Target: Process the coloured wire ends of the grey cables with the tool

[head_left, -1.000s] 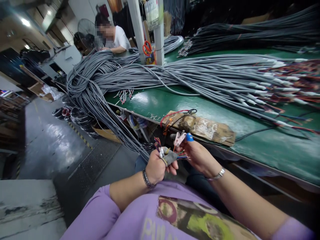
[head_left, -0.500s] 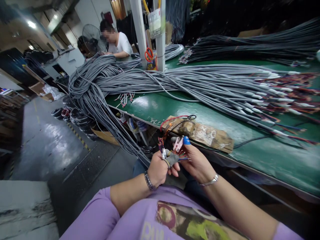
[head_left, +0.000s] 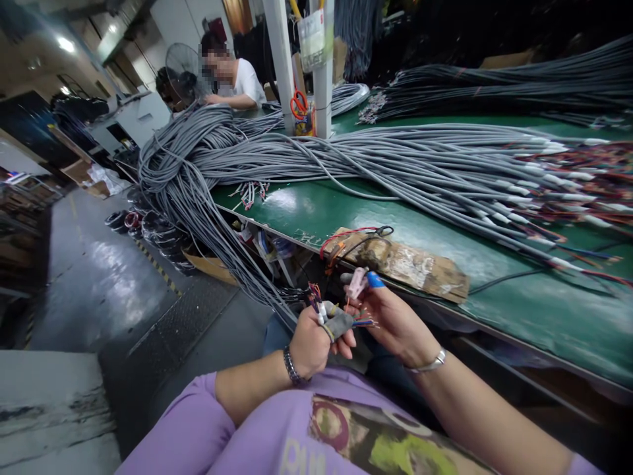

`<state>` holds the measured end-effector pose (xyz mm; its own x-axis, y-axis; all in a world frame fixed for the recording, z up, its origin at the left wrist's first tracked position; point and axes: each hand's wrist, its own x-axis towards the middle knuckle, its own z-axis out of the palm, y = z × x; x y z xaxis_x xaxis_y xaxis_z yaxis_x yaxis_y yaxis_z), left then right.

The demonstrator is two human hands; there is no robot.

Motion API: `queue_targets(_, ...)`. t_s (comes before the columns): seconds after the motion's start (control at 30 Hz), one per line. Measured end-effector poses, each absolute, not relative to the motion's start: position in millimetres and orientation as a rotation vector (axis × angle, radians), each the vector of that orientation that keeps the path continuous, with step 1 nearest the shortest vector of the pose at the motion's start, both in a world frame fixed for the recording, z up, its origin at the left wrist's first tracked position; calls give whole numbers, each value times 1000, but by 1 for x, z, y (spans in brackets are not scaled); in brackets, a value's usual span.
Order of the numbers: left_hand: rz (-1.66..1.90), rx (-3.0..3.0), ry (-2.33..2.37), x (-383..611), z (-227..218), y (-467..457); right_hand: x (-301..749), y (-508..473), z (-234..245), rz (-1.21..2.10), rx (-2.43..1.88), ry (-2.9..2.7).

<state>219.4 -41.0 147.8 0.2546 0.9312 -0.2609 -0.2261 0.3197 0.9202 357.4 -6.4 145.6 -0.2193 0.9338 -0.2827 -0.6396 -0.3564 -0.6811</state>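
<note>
My left hand (head_left: 312, 338) is closed around a cable end, its thumb in a grey finger cover. Thin coloured wires (head_left: 364, 323) stick out past that thumb, pointing right. Above the fist rise more orange and purple wire ends with a white sleeve (head_left: 322, 311). My right hand (head_left: 390, 323), with blue wrapping on the thumb, pinches a small pale pink plastic piece (head_left: 357, 282) just beyond the wires. An orange wire runs up to that piece; whether it is gripped there I cannot tell. Grey cables (head_left: 237, 264) hang off the table edge toward my left hand.
A worn board (head_left: 410, 264) with red and black leads lies at the edge of the green table (head_left: 306, 214). Long grey cables (head_left: 395, 155) with white-sleeved ends stretch across it. Orange scissors (head_left: 299, 104) hang on a post (head_left: 322, 86). Another person (head_left: 242, 86) sits at the far side.
My right hand has drawn slightly right, away from my left, and the pink piece has tilted. The coloured wires are less fanned. My left hand stays nearly in place.
</note>
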Motion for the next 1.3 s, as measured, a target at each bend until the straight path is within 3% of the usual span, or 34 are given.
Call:
queue_targets(0.27,1050,842,1050,227,155,-37,356,-10,133,1465,-939,-718)
queue_targets(0.5,1051,846,1069,231,155,-33,349,-9,139,1912,-689,-707)
queue_targets(0.7,1021,852,1108,231,151,-33,347,-2,137,1724,-779,-542)
queue_targets(1.3,1130,861,1040,223,146,-41,354,-7,142,1703,-797,-537)
